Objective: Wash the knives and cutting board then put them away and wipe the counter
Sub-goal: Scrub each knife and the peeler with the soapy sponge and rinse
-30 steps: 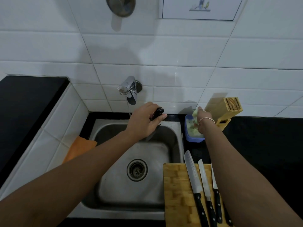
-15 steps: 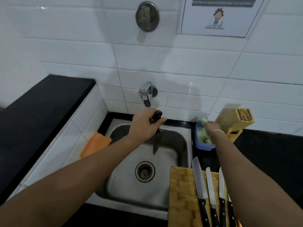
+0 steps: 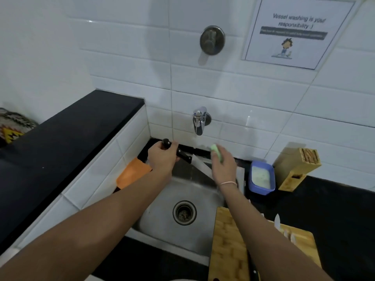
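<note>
My left hand (image 3: 163, 159) grips the black handle of a knife (image 3: 199, 164) over the back of the steel sink (image 3: 162, 216); its blade slants down to the right. My right hand (image 3: 223, 167) holds a green sponge (image 3: 216, 152) against the blade, just under the wall tap (image 3: 199, 120). The wooden cutting board (image 3: 229, 240) lies on the counter at the sink's right, with more knives (image 3: 282, 230) on it, mostly hidden by my right forearm. A wooden knife block (image 3: 298, 165) stands at the back right.
A blue tub of soapy water (image 3: 261, 177) sits between the sink and the knife block. An orange cloth (image 3: 133, 173) lies at the sink's left rim. A raised black ledge (image 3: 60, 142) runs along the left, and black counter (image 3: 334, 216) extends right.
My right hand left the blue tub with the sponge and came to the knife blade. My left hand turned the knife so the blade points right. The view tilted up.
</note>
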{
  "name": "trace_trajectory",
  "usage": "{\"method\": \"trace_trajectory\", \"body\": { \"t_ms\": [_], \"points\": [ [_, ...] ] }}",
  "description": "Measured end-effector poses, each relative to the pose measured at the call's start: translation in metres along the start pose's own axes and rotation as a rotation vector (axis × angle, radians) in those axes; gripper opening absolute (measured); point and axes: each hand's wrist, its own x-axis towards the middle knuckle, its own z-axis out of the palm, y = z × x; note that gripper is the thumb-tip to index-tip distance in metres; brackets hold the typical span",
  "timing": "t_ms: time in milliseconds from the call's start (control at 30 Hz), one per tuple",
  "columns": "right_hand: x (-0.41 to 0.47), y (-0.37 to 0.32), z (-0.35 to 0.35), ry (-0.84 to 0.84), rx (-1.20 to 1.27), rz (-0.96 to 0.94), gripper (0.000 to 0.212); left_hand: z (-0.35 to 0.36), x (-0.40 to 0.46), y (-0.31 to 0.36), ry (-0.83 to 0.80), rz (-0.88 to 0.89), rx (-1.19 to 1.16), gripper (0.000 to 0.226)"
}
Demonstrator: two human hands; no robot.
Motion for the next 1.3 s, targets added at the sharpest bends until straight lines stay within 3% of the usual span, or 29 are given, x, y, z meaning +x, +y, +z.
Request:
{"method": "trace_trajectory", "body": {
  "t_ms": [167,333,467,533,667,767,867,1000,1100,1300],
  "points": [
    [-0.027,0.006,0.032,-0.210,-0.295,-0.281,0.042,-0.022,-0.005,-0.001,0.030,-0.136,-0.172,0.017],
    [-0.036,0.000,0.040,-0.231,-0.553,-0.099,0.048,-0.035,-0.009,-0.008,0.049,-0.243,-0.240,0.017],
    [-0.048,-0.011,0.044,-0.339,-0.651,-0.215,0.063,-0.039,-0.018,-0.016,0.042,-0.315,-0.274,0.015],
    [-0.050,-0.005,0.039,-0.308,-0.703,-0.263,0.059,-0.043,-0.017,-0.020,0.002,-0.365,-0.286,0.015],
    [-0.047,0.010,0.022,-0.233,-0.765,-0.252,0.046,-0.052,-0.012,-0.020,-0.268,-0.517,-0.222,0.042],
    [-0.046,0.014,0.011,-0.238,-0.850,-0.326,0.046,-0.057,-0.015,-0.011,-0.533,-0.581,-0.002,0.031],
    [-0.049,0.014,0.004,-0.281,-0.929,-0.394,0.049,-0.057,-0.021,-0.003,-0.809,-0.535,0.373,0.027],
    [-0.053,0.007,0.000,-0.320,-0.993,-0.441,0.051,-0.040,-0.030,-0.002,-1.046,-0.380,0.779,0.038],
    [-0.053,0.003,-0.004,-0.329,-0.984,-0.440,0.053,-0.031,-0.033,-0.003,-1.177,-0.280,0.900,0.041],
    [-0.039,0.010,-0.025,-0.405,-0.877,-0.526,0.062,-0.020,-0.032,-0.004,-1.252,-0.136,0.815,0.040]
  ]
}}
